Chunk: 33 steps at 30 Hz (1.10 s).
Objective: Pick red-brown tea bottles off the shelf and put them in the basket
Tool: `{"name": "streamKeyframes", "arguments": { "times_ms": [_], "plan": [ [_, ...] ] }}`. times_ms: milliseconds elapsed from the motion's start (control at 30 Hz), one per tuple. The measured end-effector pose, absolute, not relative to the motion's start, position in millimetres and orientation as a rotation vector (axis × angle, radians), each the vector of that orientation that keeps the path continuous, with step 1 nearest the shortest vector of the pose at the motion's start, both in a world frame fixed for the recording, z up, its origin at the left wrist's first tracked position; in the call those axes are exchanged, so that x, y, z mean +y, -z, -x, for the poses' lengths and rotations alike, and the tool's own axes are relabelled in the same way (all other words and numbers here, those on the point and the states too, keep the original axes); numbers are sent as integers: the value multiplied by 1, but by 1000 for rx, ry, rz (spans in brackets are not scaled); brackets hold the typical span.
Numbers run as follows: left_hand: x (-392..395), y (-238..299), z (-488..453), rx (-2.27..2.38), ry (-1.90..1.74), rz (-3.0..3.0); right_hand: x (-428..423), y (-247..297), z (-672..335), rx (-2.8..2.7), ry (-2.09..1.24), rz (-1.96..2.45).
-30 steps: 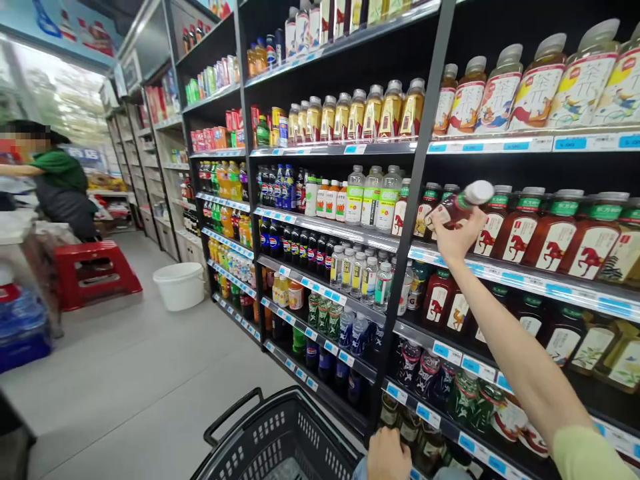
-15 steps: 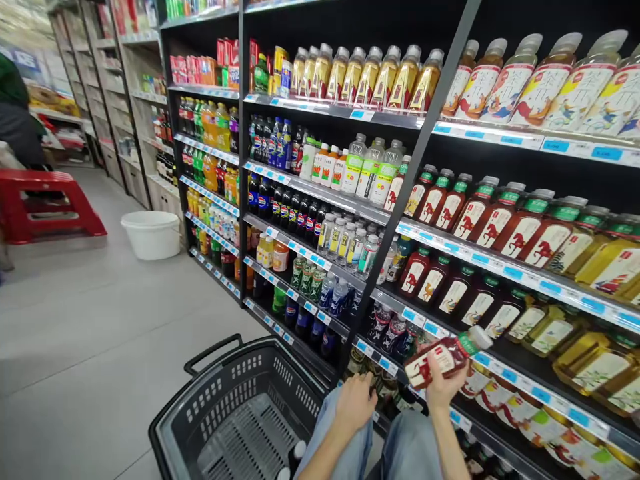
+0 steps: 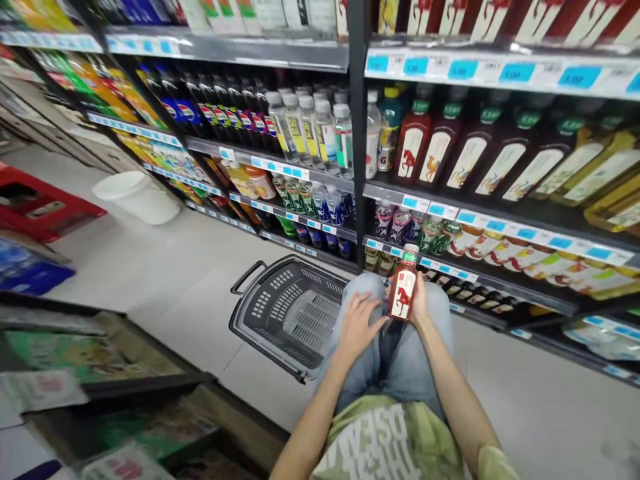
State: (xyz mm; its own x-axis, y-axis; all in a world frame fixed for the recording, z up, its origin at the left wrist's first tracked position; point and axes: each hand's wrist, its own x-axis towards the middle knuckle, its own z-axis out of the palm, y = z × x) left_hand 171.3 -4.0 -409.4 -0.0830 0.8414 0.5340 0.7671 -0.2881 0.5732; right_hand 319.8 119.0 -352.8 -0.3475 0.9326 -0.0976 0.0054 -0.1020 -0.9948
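Left hand (image 3: 358, 321) spreads over the left knee (image 3: 361, 287); right hand (image 3: 419, 303) curls closed.

Left of your grip (image 3: 420, 299), the grey floor (image 3: 180, 280) bears a black basket (image 3: 287, 303), white tub (image 3: 145, 199) and red stool (image 3: 63, 195); beyond your grip, shelves (image 3: 265, 51) hold rows of bottles (image 3: 413, 143).

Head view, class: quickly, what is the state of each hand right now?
Left hand: open, fingers spread on the left knee, thumb reaching toward the bottle.
Right hand: closed around the red-brown bottle with the horse label.
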Motion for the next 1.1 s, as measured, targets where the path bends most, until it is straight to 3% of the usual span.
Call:
{"name": "streamKeyframes", "arguments": {
  "times_ms": [100, 300, 1100],
  "plan": [
    [-2, 411, -169, 1807, -1340, -2043, 119, 362, -307, -1116, -1843, 986],
    [-5, 413, -161, 1828, -1363, -2023, 123, 364, -292, -888, -2010, 871],
    [-5, 417, -156, 1829, -1379, -2072, 129, 376, -292, -764, -2122, 706]
  ]
}}
